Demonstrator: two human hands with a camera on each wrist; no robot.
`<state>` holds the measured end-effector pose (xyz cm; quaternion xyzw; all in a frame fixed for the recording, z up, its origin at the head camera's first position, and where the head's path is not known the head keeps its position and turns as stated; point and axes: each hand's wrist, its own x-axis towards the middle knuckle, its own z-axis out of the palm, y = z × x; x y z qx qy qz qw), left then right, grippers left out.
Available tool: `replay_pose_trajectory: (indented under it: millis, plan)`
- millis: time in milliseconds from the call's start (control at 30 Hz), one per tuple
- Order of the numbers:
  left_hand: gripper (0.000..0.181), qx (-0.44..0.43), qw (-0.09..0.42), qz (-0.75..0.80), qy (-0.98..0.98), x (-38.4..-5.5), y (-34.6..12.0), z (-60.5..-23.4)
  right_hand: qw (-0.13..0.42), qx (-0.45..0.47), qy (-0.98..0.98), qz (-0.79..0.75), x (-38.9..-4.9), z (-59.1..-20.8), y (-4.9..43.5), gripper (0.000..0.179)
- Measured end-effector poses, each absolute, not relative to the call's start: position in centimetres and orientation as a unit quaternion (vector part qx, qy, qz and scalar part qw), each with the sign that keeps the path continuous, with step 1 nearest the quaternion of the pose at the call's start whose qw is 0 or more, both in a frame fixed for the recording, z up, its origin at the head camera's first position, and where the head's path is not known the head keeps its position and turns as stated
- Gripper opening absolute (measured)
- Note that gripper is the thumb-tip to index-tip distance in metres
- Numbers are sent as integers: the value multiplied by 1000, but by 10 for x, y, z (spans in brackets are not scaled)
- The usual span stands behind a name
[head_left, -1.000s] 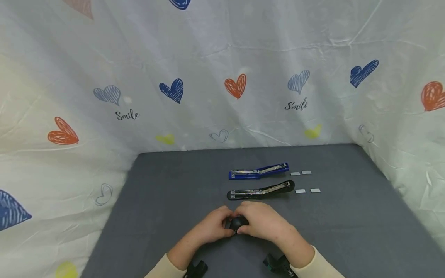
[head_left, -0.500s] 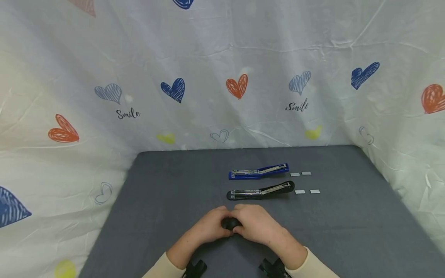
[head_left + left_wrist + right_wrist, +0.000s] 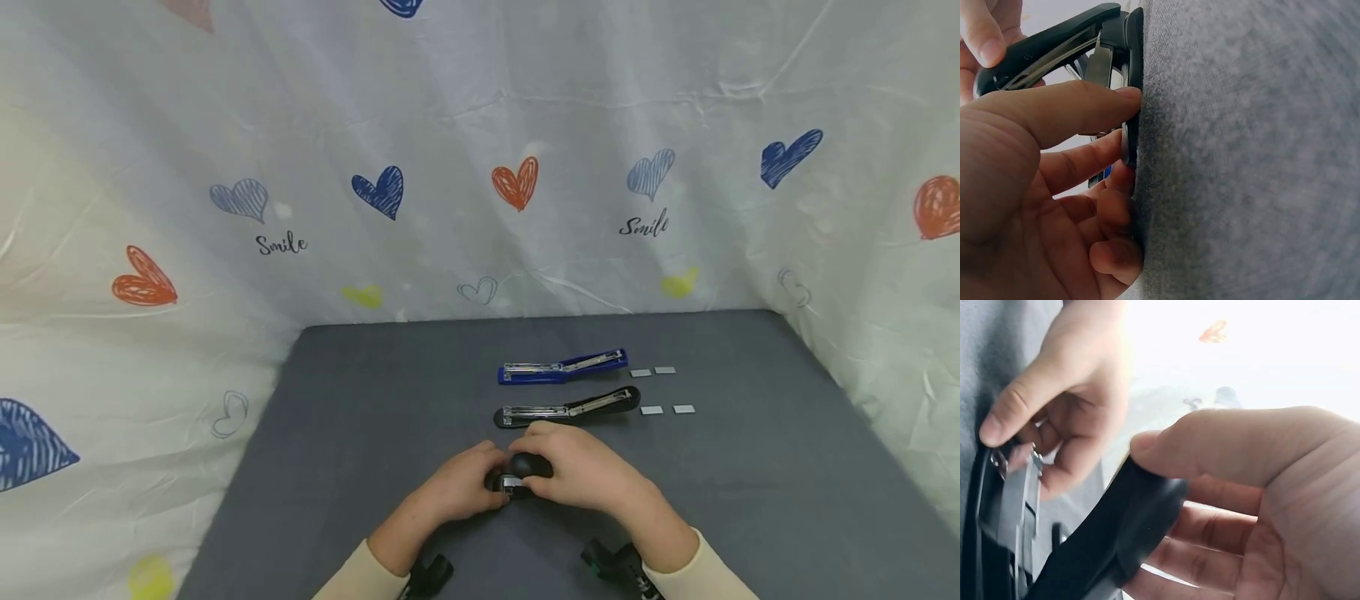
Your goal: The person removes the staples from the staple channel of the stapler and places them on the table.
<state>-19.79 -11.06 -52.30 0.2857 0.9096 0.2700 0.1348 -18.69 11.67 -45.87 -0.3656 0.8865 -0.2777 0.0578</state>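
Both hands are on a black stapler [image 3: 532,465] at the near middle of the table. My left hand [image 3: 465,483] grips its base low against the cloth, thumb on the edge, as the left wrist view shows. Pinched between thumb and fingers of my right hand [image 3: 588,468] is the end of the top arm [image 3: 1116,531], swung up at an angle from the base. The metal staple magazine [image 3: 1019,503] lies exposed between arm and base. Part of the stapler is hidden behind the fingers in the head view.
Just beyond the hands, another black stapler [image 3: 607,402] lies opened out on the grey table [image 3: 360,400]. Farther back is a blue stapler [image 3: 592,362], also opened out. Several small staple strips [image 3: 652,410] lie to their right. A heart-printed curtain [image 3: 450,125] surrounds the table.
Half a second ago the hands were close together around the stapler's dark end. Since then the right hand has moved right and up with the top arm, exposing the metal part; the left stays nearly in place.
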Motion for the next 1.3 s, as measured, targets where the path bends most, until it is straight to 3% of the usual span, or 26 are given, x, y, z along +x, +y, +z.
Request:
replay_pose_trajectory:
  millis: [267, 733, 1033, 1300]
  plan:
    - [28, 284, 132, 264, 912, -196, -109, -522, 51, -326, 895, -300, -174, -444, 143, 34]
    - [29, 280, 141, 267, 911, -197, -109, -524, -53, -293, 886, -355, -153, -449, 181, 36]
    - [28, 275, 144, 269, 912, -197, -108, -525, -26, -216, 892, -397, -143, -455, 198, 41]
    - [28, 278, 145, 277, 908, -198, -109, -524, -41, -184, 899, -395, -138, -461, 215, 41]
